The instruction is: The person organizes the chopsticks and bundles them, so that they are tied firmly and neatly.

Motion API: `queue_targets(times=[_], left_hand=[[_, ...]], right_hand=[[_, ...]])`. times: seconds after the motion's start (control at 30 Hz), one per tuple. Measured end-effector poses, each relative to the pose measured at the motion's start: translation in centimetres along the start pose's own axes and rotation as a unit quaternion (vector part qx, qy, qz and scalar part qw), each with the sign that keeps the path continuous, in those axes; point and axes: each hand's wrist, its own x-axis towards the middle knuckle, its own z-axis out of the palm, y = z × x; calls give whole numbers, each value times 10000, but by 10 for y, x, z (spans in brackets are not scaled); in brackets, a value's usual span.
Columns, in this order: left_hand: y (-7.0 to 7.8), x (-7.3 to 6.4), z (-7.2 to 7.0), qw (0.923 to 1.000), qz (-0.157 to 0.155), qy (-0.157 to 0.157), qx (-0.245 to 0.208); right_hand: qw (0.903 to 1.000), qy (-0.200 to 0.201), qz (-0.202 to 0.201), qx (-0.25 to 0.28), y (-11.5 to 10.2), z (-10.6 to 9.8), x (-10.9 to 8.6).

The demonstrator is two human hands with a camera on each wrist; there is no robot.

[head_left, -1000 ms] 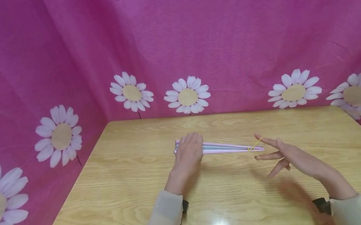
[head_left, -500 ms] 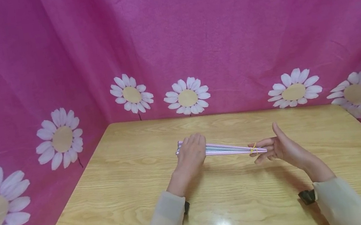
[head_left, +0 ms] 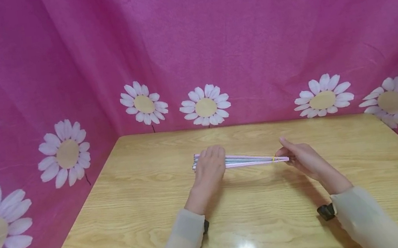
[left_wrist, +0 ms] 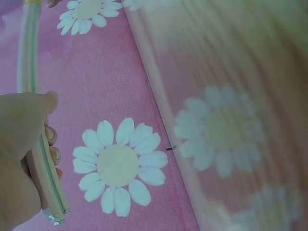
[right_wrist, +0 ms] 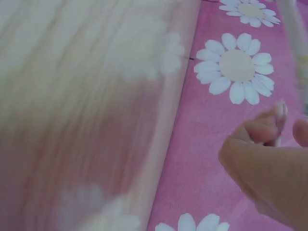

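Observation:
My left hand grips the thicker end of a bundle of chopsticks, pink, white and blue-green, held level over the table. In the left wrist view the fingers wrap round the bundle, and its silvery ends stick out below. A yellow rubber band circles the thin tips at the right. My right hand is at those tips, thumb raised apart from them and fingers loosely bent beside or behind them. Whether its fingers touch the band is hidden. In the right wrist view the bundle's tips are blurred at the right edge.
A light wooden table lies under both hands. Behind it and on the left hangs a magenta cloth printed with white daisies. Dark wrist devices show at the cuffs.
The right hand's spread fingers, which stretched the rubber band, have come out of it and drawn together. The band now sits close round the tips. The left hand has stayed nearly still.

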Motion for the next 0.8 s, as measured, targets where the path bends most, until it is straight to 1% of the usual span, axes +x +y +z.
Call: queue_targets(times=[0.07, 0.1, 0.13, 0.17, 0.23, 0.3, 0.33, 0.37, 0.4, 0.57, 0.67, 0.8], left_hand=[[-1, 0, -1, 10000, -48, 13, -78], [-2, -1, -1, 9999, -65, 4, -120], [-3, -1, -1, 9999, -82, -5, -146], [-4, -1, -1, 9998, -88, -1, -183], [-6, -1, -1, 9996, -96, -41, -278], [-9, -2, -1, 9996, -113, -43, -270], [-10, -2, -2, 9996, -124, -41, -242], [-11, -2, -2, 9996, -132, -49, -231], [-12, -2, -2, 9997, -141, -57, -210], [-13, -2, -2, 9998, -96, -91, -158], [-12, -1, -2, 9998, -54, -89, -184], [-11, 0, -3, 9999, -60, -42, -132]], right_hand=[[9992, 195, -155, 318, 1, 2, 0], [9983, 235, -330, 419, 3, 2, 0], [9971, 252, -569, 427, 5, 0, -2], [9958, 279, -814, 301, 7, -2, -3], [9901, 303, -1351, -225, 11, -7, -6], [9790, 319, -1775, -948, 14, -12, -9], [9728, 360, -1899, -1279, 14, -13, -10], [9672, 385, -1978, -1545, 15, -13, -10], [9640, 376, -2062, -1639, 15, -12, -10], [9586, 252, -2256, -1717, 15, -2, -8], [9563, 261, -2319, -1762, 15, 6, -6], [9517, 400, -2443, -1818, 15, 15, -4]])
